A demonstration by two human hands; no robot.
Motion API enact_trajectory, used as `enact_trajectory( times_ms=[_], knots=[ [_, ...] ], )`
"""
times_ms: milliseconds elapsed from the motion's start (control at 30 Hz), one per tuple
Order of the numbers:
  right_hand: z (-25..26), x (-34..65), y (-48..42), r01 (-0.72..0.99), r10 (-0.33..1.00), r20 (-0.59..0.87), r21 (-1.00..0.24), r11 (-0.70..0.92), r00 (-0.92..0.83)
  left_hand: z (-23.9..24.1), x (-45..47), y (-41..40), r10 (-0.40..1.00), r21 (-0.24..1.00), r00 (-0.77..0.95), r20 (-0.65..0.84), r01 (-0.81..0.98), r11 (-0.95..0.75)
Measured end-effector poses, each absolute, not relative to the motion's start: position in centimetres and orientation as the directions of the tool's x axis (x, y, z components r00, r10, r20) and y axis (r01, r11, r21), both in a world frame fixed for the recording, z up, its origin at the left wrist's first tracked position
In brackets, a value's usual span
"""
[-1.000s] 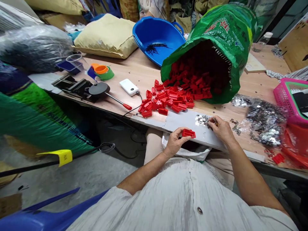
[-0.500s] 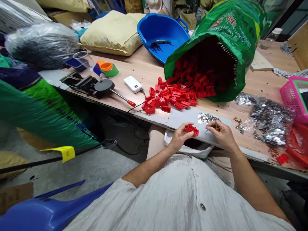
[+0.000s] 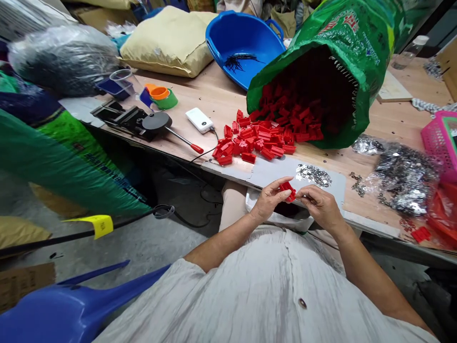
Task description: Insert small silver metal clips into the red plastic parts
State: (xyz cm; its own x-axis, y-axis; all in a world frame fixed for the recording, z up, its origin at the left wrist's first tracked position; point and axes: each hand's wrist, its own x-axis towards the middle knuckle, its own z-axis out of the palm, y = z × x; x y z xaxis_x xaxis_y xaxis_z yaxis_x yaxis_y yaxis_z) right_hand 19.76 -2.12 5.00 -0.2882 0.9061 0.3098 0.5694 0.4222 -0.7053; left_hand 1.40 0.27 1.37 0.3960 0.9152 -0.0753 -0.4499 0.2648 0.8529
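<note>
- Two sets of fingers are meeting on one red plastic piece (image 3: 288, 189): your left hand (image 3: 269, 202) is pinching its left end, fingers (image 3: 276, 186) curled tight.
- Your right hand (image 3: 321, 207) is pressing its bunched fingertips (image 3: 305, 193) against the right end; anything tiny between them is too small to tell.
- You are holding the piece in the air, just over the near edge of the desk (image 3: 221, 102).
- Just beyond, shiny metal parts (image 3: 313, 175) are lying on a grey sheet (image 3: 274, 170).
- Farther back, loose red pieces (image 3: 255, 140) are spilling from a green sack (image 3: 342, 52) that is lying on its side.
</note>
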Motion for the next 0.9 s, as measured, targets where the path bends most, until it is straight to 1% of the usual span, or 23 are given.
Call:
enact_trajectory(
  times_ms=[200, 433, 533, 667, 767, 900],
  knots=[
    [5.0, 19.8, -2.3, 0.496, 0.879, 0.353, -0.728, 0.473, -0.32, 1.5, 1.4, 0.3, 0.928, 0.864, 0.365, -0.069, -0.443, 0.239],
    [4.3, 19.9, -2.3, 0.448, 0.91, 0.296, -0.799, 0.402, -0.29, 1.9, 1.3, 0.3, 0.921, 0.883, 0.385, -0.064, -0.408, 0.232],
    [4.1, 20.2, -2.5, 0.456, 0.94, 0.217, -0.83, 0.32, -0.264, 1.8, 1.3, 0.3, 0.921, 0.886, 0.386, -0.054, -0.407, 0.223],
    [3.9, 20.8, -2.8, 0.46, 0.982, 0.106, -0.872, 0.168, -0.158, 1.5, 1.3, 0.4, 0.925, 0.904, 0.377, -0.041, -0.38, 0.195],
    [3.5, 21.2, -2.7, 0.503, 0.986, 0.084, -0.852, 0.146, -0.144, 1.3, 1.1, 0.7, 0.926, 0.947, 0.379, -0.003, -0.298, 0.124],
    [2.8, 21.6, -2.5, 0.63, 0.973, 0.124, -0.744, 0.221, -0.195, 1.0, 0.9, 1.9, 0.919, 0.992, 0.374, 0.127, -0.065, -0.111]
  ],
)
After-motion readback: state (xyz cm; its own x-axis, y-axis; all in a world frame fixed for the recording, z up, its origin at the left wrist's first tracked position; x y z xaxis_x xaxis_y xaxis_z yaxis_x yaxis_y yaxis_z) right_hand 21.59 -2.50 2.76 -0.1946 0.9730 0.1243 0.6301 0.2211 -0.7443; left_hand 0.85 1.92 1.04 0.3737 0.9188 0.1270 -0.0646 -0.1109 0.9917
